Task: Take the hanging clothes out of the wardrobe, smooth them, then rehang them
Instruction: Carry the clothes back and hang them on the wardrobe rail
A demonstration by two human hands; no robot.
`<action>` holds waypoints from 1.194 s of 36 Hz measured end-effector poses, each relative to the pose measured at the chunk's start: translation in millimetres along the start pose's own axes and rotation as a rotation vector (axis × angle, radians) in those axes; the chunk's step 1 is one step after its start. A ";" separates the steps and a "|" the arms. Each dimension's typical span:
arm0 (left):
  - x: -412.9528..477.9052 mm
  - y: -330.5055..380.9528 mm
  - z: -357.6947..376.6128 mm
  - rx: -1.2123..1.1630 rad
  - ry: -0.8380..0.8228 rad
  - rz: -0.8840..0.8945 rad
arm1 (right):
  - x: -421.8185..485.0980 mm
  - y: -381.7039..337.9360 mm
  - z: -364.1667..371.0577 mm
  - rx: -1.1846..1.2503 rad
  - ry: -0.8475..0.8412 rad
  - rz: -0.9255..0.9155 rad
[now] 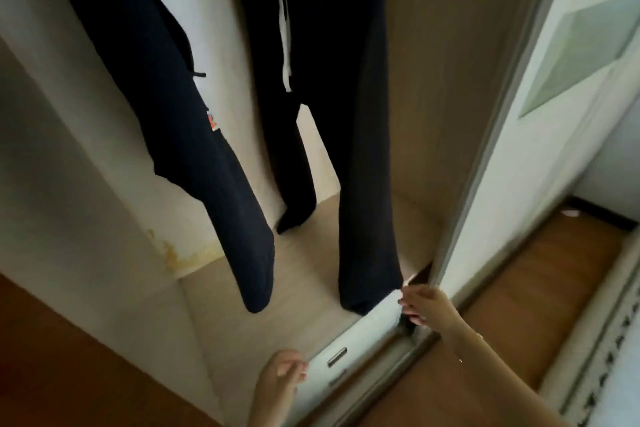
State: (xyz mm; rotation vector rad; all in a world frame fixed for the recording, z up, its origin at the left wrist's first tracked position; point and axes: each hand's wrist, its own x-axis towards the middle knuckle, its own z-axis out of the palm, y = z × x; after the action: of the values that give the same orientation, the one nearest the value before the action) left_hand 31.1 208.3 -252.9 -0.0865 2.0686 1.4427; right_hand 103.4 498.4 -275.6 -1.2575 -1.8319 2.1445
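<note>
Black trousers (332,87) with white drawstrings hang in the middle of the open wardrobe, their legs reaching down to its pale floor (304,263). To their left hangs a dark navy garment (166,107) with a small orange patch. My right hand (427,305) is low on the right, fingertips against the lower edge of the sliding door (491,135), right beside the hem of the right trouser leg. My left hand (280,374) hovers lower, in front of the wardrobe, fingers loosely curled and holding nothing. The hangers and rail are out of view above.
A white drawer front (360,326) with a metal handle (337,356) sits below the wardrobe floor. A yellowish stain (173,256) marks the left inner wall. Wooden flooring (540,274) lies to the right, with a pale ridged fixture (609,340) along it.
</note>
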 end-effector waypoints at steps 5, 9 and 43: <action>-40.1 -37.6 -13.1 0.155 -0.432 0.036 | -80.9 81.4 29.0 0.150 0.166 0.096; -58.9 -67.2 -35.2 0.273 -0.650 -0.019 | -157.7 142.4 64.2 0.226 0.353 0.132; -312.5 -333.5 -19.2 1.212 -1.308 -0.062 | -659.0 550.9 335.2 0.883 1.061 0.731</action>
State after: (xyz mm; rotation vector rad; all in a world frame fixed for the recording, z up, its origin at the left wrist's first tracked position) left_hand 404.2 -31.0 -366.1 0.9701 1.3612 -0.1361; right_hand 588.5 -275.6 -401.3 -2.2107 0.0054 1.4897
